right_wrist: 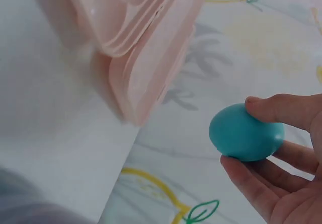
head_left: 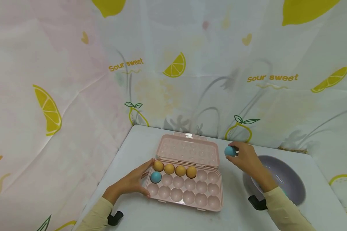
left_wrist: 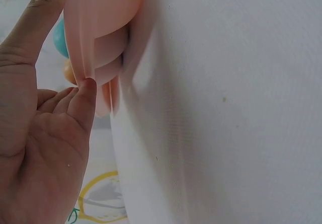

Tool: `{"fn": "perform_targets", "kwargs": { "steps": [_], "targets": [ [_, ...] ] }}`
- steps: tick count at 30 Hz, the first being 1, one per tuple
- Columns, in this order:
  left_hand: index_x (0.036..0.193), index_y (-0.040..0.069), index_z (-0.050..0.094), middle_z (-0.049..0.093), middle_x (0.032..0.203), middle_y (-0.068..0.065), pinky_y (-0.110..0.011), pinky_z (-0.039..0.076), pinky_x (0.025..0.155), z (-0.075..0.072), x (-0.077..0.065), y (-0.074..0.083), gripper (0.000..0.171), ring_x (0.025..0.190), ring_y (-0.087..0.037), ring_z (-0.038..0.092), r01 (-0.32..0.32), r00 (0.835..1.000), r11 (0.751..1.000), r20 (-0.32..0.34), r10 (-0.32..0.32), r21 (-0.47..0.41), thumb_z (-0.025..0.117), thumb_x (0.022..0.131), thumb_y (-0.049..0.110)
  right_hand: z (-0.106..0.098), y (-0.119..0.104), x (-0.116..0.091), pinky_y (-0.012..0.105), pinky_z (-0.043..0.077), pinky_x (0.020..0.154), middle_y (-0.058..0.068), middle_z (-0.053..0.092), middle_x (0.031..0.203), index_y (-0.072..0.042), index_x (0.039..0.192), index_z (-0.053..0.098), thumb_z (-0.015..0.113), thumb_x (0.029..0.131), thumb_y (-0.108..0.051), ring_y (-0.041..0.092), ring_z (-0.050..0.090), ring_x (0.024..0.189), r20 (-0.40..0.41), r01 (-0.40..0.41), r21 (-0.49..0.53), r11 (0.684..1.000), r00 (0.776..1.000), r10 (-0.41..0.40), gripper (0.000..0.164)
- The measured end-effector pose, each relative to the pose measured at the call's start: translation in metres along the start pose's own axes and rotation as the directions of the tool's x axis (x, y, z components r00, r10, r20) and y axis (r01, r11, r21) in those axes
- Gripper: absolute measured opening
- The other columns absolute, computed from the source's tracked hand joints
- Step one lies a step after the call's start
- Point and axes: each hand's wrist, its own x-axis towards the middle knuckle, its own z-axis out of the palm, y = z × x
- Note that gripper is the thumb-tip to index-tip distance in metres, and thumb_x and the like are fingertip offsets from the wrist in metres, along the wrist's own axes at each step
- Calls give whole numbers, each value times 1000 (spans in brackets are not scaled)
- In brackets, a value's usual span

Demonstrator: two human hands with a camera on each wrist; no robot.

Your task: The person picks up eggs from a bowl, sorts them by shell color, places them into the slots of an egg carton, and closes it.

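Note:
A pale pink plastic egg box lies with its lid folded back. Four yellow-brown eggs, among them the leftmost egg, sit along its far row. One blue egg occupies the left end of the middle row. My left hand holds the box by its left end, thumb at the near corner and fingers toward the far one. To the right of the lid, my right hand pinches another blue egg between thumb and fingers, up off the table.
A grey-purple bowl stands on the right of the white table, partly behind my right forearm. Printed cloth walls with lemon drawings rise along the table's back and left edges.

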Motion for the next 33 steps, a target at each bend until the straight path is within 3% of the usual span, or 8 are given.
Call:
{"fn": "perform_targets", "kwargs": {
  "steps": [8, 19, 25, 33],
  "targets": [
    [157, 7, 10, 15, 162, -11, -38, 36, 110, 0, 0, 0, 134, 146, -30, 17, 7, 1000, 1000, 5, -7, -1, 93, 55, 36, 23, -25, 7, 42, 61, 74, 17, 68, 101, 6, 108, 66, 82, 74, -3, 31, 67, 88, -22, 33, 93, 995, 999, -31, 38],
    [157, 9, 11, 14, 162, -5, -33, 36, 110, -1, -1, -1, 135, 147, -22, 17, 30, 999, 1000, 13, -30, -10, 94, 54, 36, 56, -49, 13, 39, 61, 75, 14, 70, 101, 5, 110, 68, 82, 75, -9, 28, 70, 86, 4, 10, 172, 985, 1000, -11, 40],
    [156, 7, 11, 15, 161, -11, -39, 36, 110, -1, -1, -1, 133, 146, -30, 18, 0, 1000, 1000, 5, 0, -28, 94, 55, 31, 71, -60, 16, 36, 61, 75, 9, 69, 101, 2, 108, 69, 83, 74, -8, 24, 69, 88, -4, 43, 209, 977, 999, -43, 38],
    [156, 6, 11, 16, 161, -14, -44, 37, 109, -1, 0, 2, 133, 146, -32, 18, -4, 1000, 998, 5, 4, -56, 95, 55, 22, 97, -78, 13, 40, 61, 78, 7, 70, 100, 1, 108, 69, 82, 74, -5, 21, 66, 91, 52, 35, 335, 942, 997, -56, 36]
  ]
}}
